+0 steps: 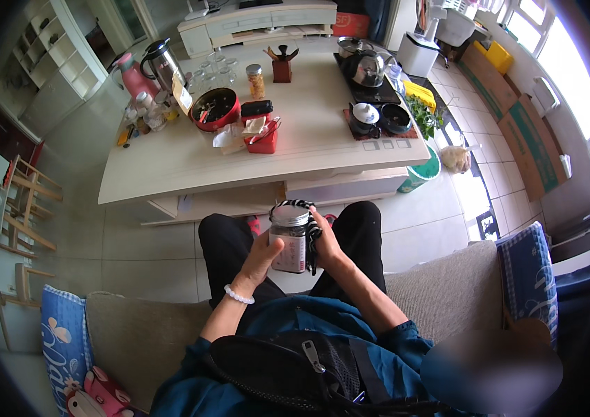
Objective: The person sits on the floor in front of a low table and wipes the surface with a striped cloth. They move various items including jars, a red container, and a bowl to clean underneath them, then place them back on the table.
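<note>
Above my lap stands a see-through jar with a silver screw lid and a pale printed label. My left hand grips its left side, thumb across the label. A black-and-white striped cord or cloth strip runs behind the lid and hangs down along the jar's right side. My right hand is closed on that strip, against the jar; its fingertips are partly hidden. Dark contents show through the jar, too indistinct to name.
Ahead is a long pale coffee table. On it stand a red pot, a red box, a jar of orange pieces, a steel kettle and a tea set. A green bin stands beside it.
</note>
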Demonstrator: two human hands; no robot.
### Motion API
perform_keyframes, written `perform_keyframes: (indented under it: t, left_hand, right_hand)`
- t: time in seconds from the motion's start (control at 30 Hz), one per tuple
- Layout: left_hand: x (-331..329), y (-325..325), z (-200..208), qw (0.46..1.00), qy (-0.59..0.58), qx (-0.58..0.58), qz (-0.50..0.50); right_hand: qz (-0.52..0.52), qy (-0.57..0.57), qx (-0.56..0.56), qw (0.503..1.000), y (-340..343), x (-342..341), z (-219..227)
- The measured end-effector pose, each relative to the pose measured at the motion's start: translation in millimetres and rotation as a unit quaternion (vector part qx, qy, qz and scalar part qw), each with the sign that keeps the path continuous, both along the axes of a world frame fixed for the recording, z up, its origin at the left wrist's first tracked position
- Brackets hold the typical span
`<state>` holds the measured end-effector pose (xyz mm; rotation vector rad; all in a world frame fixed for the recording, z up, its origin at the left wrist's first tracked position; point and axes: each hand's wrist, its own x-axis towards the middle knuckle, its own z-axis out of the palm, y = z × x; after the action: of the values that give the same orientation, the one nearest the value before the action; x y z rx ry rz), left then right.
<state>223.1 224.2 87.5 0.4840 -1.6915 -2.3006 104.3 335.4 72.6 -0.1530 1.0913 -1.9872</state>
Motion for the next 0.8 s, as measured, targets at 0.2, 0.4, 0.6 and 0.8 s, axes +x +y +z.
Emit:
perform_keyframes:
  t: [0.2, 0.4, 0.6, 0.8]
  left_hand:
    - [-3.7, 6.4, 25.2, 0.963, -0.053, -0.225, 0.135]
    - [-2.8, 19.7, 6.8, 0.952, 0.029, -0.281, 0.116]
    - [3.9, 8.3, 23.1, 0.999, 0.04, -0.01, 0.016]
    - [2.3, 6.1, 23.8, 0.987, 0.054, 0.142, 0.047]
  right_hand:
    - [-0.139, 0.269, 0.143, 0.942, 5.5, 30.2, 23.2]
    - [-0.079, 0.316, 0.104, 0.94, 4.8, 33.4, 21.6]
    - [0.026, 0.131, 0.01, 0.991, 10.4, 6.8, 12.2]
    - [0.031, -0.015, 0.007, 0.999, 5.8, 16.4, 4.3]
